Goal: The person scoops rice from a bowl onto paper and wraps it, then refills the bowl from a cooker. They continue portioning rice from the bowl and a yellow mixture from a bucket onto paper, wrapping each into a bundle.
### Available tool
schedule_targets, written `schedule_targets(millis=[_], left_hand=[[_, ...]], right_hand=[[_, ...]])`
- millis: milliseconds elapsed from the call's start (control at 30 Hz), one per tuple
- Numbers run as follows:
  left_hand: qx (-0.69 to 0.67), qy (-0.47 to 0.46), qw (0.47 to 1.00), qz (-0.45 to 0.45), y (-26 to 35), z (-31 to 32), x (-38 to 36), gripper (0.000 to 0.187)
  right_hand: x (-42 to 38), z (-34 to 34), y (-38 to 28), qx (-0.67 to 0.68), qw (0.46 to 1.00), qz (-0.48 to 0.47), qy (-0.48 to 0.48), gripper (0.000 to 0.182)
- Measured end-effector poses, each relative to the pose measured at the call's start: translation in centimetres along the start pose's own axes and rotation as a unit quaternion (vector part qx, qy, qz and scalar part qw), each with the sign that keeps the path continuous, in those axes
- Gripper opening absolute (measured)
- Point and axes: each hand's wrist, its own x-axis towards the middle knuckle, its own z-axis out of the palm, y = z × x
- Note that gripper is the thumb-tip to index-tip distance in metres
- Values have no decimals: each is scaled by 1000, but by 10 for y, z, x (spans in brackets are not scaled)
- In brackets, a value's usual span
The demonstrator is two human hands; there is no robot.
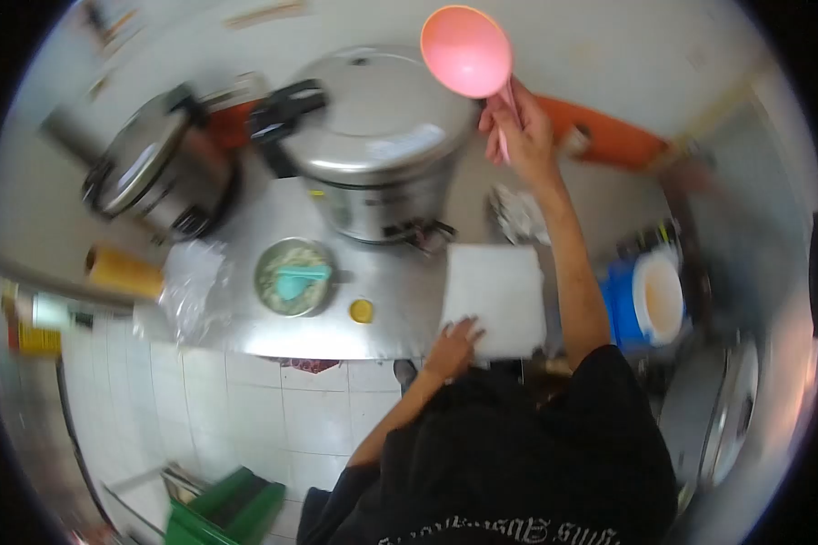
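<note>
A pink ladle (468, 53) is held up by its handle in my right hand (523, 136), its bowl raised beside the lid of the large silver pressure-cooker-like pot (373, 118). My right fingers are closed around the handle. Lower down, my left hand (456, 349) lies with fingers apart on the near left corner of a stack of white sheets (495, 286), by the counter's front edge. Left of the sheets is a small round yellow lid or cap (361, 311). Beside it stands a metal bowl (264, 289) of pale chopped food with a turquoise scoop (293, 283) in it.
The steel counter (382, 336) also carries a smaller pot (159, 173), a clear plastic bag (194, 282), a yellow roll (123, 272) and a crumpled silvery item (516, 213). At the right is a blue-and-white bucket (620, 304). A green bin (227, 509) stands on the tiled floor.
</note>
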Motion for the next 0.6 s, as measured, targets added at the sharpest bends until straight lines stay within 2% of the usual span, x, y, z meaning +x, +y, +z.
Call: schedule_targets(millis=[33,100,133,167,233,300,367,467,533,600], left_hand=[[30,-5,999,27,-2,11,6,58],[-19,-31,999,19,-9,24,17,55],[-9,-43,999,23,-13,26,17,55],[2,-49,998,25,-20,29,22,56],[-9,-66,997,30,-12,15,30,56],[-4,-76,997,26,-3,12,39,55],[4,-66,998,22,7,18,48,54],[18,-74,997,-25,30,9,66,51],[23,-66,996,-61,54,-5,74,49],[20,-43,997,-64,67,-5,79,44]], right_hand=[[-39,-28,14,51,998,27,28,33],[-136,-61,33,112,963,212,122,25],[-185,-77,44,182,935,286,104,22],[-227,-86,31,188,915,331,132,29],[-291,-132,8,174,916,330,151,36],[-346,-187,-15,180,890,289,303,27],[-387,-241,-32,97,883,159,431,28],[-434,-314,-49,27,814,165,556,31],[-462,-340,-42,63,788,131,599,30],[-468,-360,-33,-18,768,197,610,30]])
